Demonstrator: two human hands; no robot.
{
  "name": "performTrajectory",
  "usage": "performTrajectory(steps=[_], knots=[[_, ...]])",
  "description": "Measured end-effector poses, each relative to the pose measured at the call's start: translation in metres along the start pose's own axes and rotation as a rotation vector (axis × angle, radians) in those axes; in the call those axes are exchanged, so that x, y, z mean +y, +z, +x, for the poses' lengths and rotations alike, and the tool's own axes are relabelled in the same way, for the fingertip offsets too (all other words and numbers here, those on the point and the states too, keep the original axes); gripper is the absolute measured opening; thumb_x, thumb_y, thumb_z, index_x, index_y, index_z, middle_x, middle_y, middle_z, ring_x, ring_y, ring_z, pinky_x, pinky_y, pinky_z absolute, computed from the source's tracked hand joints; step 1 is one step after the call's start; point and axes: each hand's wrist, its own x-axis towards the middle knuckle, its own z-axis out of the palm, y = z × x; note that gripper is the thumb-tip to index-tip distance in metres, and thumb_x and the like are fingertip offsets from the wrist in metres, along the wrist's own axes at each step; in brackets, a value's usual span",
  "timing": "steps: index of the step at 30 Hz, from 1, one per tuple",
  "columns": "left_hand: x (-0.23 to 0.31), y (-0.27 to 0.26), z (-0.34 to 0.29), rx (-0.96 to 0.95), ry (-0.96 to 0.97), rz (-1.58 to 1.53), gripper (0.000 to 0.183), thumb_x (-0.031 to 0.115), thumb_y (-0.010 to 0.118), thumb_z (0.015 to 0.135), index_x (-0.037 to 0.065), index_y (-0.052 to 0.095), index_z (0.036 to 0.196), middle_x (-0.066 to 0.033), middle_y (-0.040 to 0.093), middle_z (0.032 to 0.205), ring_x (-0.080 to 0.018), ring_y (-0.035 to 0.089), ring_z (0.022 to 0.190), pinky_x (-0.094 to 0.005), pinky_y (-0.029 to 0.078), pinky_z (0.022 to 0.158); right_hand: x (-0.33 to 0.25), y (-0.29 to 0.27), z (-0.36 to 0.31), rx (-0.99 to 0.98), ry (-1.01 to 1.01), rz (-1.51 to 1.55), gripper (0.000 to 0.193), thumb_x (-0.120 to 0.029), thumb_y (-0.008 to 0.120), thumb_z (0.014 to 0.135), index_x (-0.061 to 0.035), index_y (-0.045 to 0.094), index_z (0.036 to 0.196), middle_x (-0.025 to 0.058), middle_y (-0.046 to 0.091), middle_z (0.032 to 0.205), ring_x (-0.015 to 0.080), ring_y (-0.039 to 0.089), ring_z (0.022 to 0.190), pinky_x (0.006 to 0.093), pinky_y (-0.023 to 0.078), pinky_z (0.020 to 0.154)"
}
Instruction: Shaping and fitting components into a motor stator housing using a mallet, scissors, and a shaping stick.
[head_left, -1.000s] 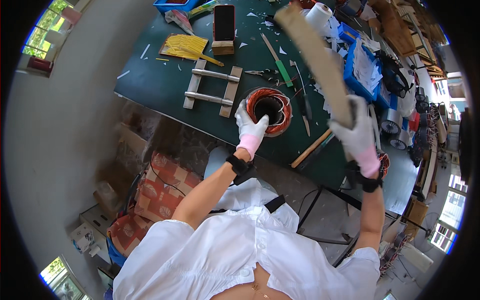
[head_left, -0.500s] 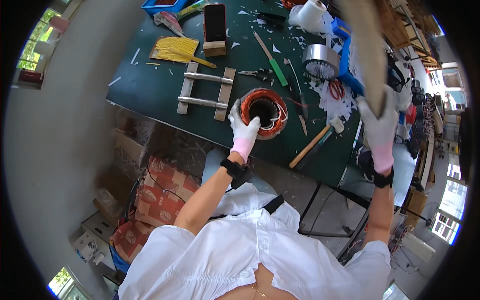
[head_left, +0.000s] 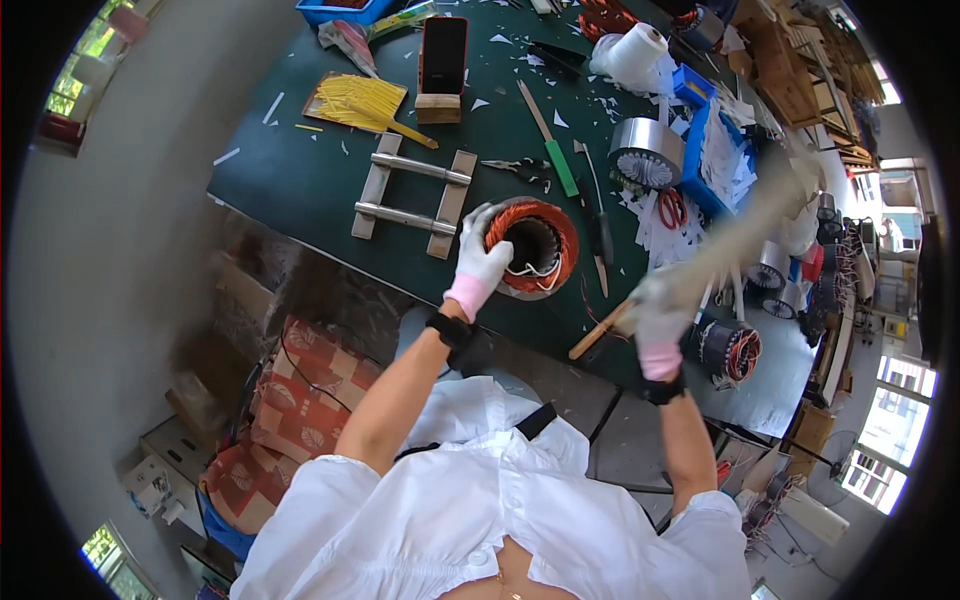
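A motor stator [head_left: 567,232] with orange-red copper windings stands on the table, its round opening facing up and white leads inside. My left hand [head_left: 482,258], in a white glove with a pink cuff, grips its left rim, thumb at the opening and fingers round the outside. My right hand [head_left: 655,312], gloved the same way, is closed round a long pale bat-like stick [head_left: 745,228], smeared by motion and slanting up to the right. Below that hand lies a wooden tool handle [head_left: 597,335], partly covered. The stick is apart from the stator.
A metal frame with two bars [head_left: 412,217] lies left of the stator. Behind are pliers [head_left: 517,167], a green-handled blade [head_left: 560,165] and a phone on a wooden stand [head_left: 442,60]. Another stator [head_left: 647,152], red scissors [head_left: 671,209] and a blue bin [head_left: 703,190] stand right.
My right hand has swung left and toward me with the stick, which now tilts to the right. My left hand stays on the stator. The view has shifted slightly.
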Motion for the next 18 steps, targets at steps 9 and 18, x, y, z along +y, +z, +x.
performTrajectory(steps=[9,18], knots=[[0.004,-0.002,0.001,0.033,-0.105,0.140,0.064,0.012,0.058,0.067,0.006,0.044,0.129,-0.0178,0.044,0.127,-0.0351,0.040,0.121,-0.0399,0.032,0.104,-0.005,0.002,-0.012,0.275,-0.046,0.137,0.032,-0.020,0.066,0.080,-0.0021,0.050,0.101,0.0181,0.059,0.071,0.0277,0.061,0.062,0.0376,0.048,0.057],[0.021,-0.023,0.009,-0.142,-0.097,0.266,0.058,0.019,0.062,0.073,0.003,0.046,0.126,-0.0189,0.044,0.126,-0.0326,0.041,0.120,-0.0374,0.034,0.103,-0.035,-0.031,0.025,-0.038,-0.015,-0.084,0.027,-0.017,0.066,0.079,-0.0049,0.053,0.099,0.0152,0.063,0.076,0.0279,0.065,0.067,0.0364,0.050,0.062]])
